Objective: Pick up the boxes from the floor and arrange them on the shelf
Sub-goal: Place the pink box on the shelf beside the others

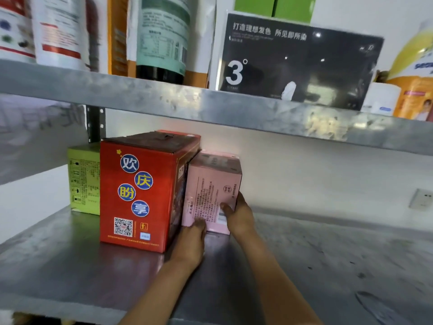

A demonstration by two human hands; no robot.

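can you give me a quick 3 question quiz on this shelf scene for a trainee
1. True or false: the pink box stands on the right of the red box, close against it.
2. Which box does the left hand touch? A) the green box B) the pink box C) the dark box on the upper shelf
3. Fill in: the right hand grips the pink box at its lower ____ corner.

Key
1. True
2. B
3. right
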